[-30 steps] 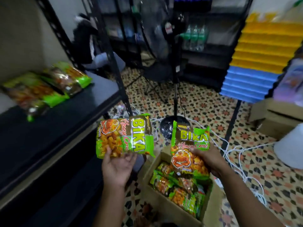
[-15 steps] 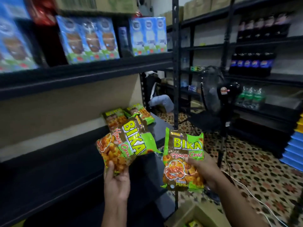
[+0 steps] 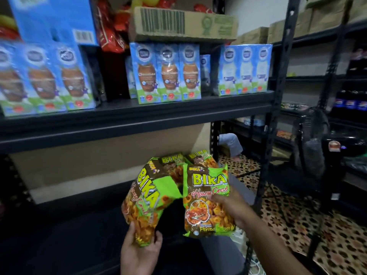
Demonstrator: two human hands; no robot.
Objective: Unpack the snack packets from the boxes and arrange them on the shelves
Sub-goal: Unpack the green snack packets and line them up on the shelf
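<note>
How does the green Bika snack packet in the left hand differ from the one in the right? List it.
The left hand's green Bika packet tilts and bends, gripped at its bottom end by the left hand; the right hand's green Bika packet stands upright, front facing the camera, gripped at its side by the right hand. Both share the same printed design.

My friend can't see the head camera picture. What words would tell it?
Each hand, left and right, holds a green Bika snack packet, left and right, before a dark shelf. More packets lie behind; milk cartons stand above.
</note>
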